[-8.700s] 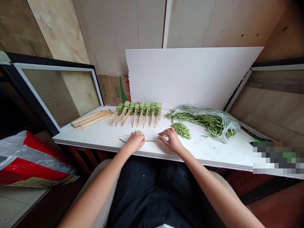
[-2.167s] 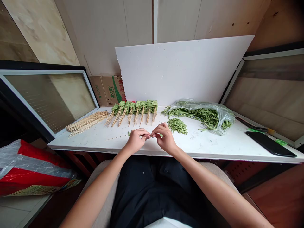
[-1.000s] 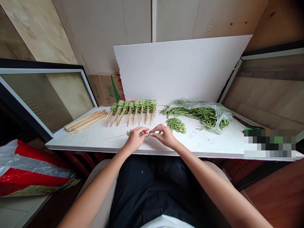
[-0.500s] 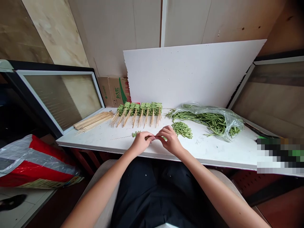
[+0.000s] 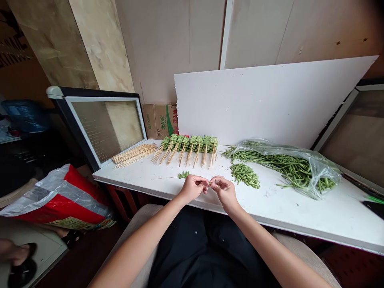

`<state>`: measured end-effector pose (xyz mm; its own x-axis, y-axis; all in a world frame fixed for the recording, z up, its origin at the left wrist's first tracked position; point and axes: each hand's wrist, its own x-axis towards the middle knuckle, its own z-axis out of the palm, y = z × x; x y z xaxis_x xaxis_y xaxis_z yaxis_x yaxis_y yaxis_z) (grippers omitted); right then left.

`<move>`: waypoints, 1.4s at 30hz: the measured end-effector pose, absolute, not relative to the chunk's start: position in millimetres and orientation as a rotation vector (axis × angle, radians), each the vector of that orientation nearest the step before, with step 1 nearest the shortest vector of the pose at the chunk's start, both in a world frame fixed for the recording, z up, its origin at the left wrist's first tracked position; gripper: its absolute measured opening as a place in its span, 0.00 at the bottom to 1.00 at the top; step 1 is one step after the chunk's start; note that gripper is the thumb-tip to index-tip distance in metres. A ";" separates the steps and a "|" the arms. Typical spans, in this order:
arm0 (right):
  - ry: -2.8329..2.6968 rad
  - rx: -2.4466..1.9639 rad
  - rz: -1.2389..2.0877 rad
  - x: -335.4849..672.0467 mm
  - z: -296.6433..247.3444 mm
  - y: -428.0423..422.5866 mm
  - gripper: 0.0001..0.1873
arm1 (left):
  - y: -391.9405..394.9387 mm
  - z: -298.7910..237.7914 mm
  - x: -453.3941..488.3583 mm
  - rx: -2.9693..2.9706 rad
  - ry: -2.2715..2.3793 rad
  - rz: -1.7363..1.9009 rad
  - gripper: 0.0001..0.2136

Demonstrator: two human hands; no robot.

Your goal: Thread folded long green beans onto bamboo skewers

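My left hand [image 5: 194,188] is closed around a thin bamboo skewer [image 5: 164,177] just above the table's front edge. A short row of cut green bean pieces [image 5: 183,175] sits on the skewer, left of that hand. My right hand [image 5: 224,191] is pinched close to the left fingertips, at the skewer's other end. A small greenish bit shows between its fingers, most likely a bean piece, mostly hidden. Right of it lies a pile of cut bean pieces [image 5: 245,175]. Finished bean skewers [image 5: 192,145] are stacked behind, sticks pointing toward me.
Bare bamboo skewers [image 5: 135,155] lie at the left of the white table [image 5: 270,208]. Long green beans [image 5: 279,164] spill from a clear plastic bag [image 5: 319,176] at right. A cardboard box [image 5: 159,120] stands behind. A red bag [image 5: 75,196] and another person's foot [image 5: 22,260] are at lower left.
The view has turned left, so the table's contents appear further right. My hands, close together before, now show a slightly wider gap. More of another person's legs shows at lower left.
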<state>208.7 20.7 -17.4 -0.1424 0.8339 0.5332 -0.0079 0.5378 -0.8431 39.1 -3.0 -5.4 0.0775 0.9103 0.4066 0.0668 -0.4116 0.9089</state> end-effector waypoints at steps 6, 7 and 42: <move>-1.743 -0.732 0.452 215.6 -5.1 16.8 0.06 | -8.4 2.0 37.5 1.646 1.096 1.322 0.17; -1.804 -0.713 0.353 218.5 -1.2 16.5 0.06 | -9.6 2.9 37.0 1.654 1.111 1.317 0.17; -2.050 -0.994 0.138 250.5 -8.7 53.4 0.12 | 1.6 -12.5 26.4 1.357 1.027 1.316 0.18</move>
